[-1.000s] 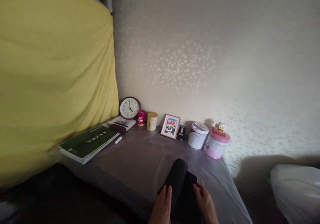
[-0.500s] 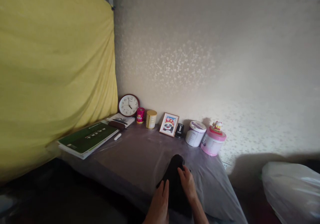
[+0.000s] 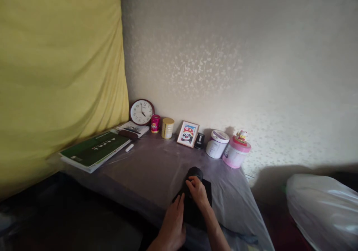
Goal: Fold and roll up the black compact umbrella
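A soft black cloth item (image 3: pixel 192 212) lies at the near edge of the covered table, its far end bunched into a rounded lump (image 3: pixel 195 173); its exact kind cannot be made out. My right hand (image 3: pixel 198 192) is on top of it, fingers curled and closed on the black cloth just below the lump. Along the left side of the cloth rests my left hand (image 3: pixel 175 217), its fingers stretched forward and touching the edge. The left thumb is hidden.
Along the wall stand a round clock (image 3: pixel 142 112), a pink tin (image 3: pixel 155 124), a yellow-lidded can (image 3: pixel 167 128), a panda picture frame (image 3: pixel 188 134), a white tub (image 3: pixel 217 144) and a pink-lidded tub (image 3: pixel 236 154) with a figurine. Green book (image 3: pixel 97 149) at left; white plastic bag (image 3: pixel 321 202) at right.
My right hand has moved left across the black cloth and its fingers have curled in. The cloth's right part now lies spread beside the lump. The view has shifted slightly.
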### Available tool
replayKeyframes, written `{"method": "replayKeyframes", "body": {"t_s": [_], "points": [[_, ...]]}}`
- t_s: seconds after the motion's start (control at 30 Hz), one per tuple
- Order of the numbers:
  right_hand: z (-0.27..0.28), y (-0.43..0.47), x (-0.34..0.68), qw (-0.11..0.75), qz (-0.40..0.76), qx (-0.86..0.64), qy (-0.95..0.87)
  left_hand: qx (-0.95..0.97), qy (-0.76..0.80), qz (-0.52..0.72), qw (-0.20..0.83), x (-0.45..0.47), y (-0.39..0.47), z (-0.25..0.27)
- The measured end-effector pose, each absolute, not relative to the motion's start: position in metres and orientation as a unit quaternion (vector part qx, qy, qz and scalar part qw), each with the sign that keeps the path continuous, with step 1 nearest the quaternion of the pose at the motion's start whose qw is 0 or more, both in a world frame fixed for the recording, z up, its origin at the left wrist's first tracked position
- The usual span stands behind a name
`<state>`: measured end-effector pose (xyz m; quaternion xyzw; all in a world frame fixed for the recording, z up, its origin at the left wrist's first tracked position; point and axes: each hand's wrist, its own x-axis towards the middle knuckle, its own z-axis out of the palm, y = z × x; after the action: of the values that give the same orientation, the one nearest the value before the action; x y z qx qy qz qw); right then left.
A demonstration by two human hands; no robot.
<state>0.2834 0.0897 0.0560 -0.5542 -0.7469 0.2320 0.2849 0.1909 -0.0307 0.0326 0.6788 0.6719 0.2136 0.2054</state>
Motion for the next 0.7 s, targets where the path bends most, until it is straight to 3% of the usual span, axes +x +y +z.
{"method": "replayKeyframes", "body": {"t_s": [0.17, 0.27, 0.47, 0.7], "points": [[0.063, 0.084, 0.277, 0.253, 0.312, -0.532, -0.746, 0.672, 0.659, 0.27, 0.203, 0.187, -0.033, 0.028], [0.068, 0.079, 0.276, 0.248, 0.301, -0.529, -0.754, 0.679, 0.644, 0.294, 0.196, 0.185, -0.036, 0.03], [0.073, 0.071, 0.275, 0.235, 0.294, -0.513, -0.772, 0.684, 0.672, 0.218, 0.18, 0.182, -0.043, 0.037], [0.071, 0.069, 0.275, 0.237, 0.281, -0.505, -0.781, 0.689, 0.68, 0.247, 0.035, 0.186, -0.038, 0.027]]}}
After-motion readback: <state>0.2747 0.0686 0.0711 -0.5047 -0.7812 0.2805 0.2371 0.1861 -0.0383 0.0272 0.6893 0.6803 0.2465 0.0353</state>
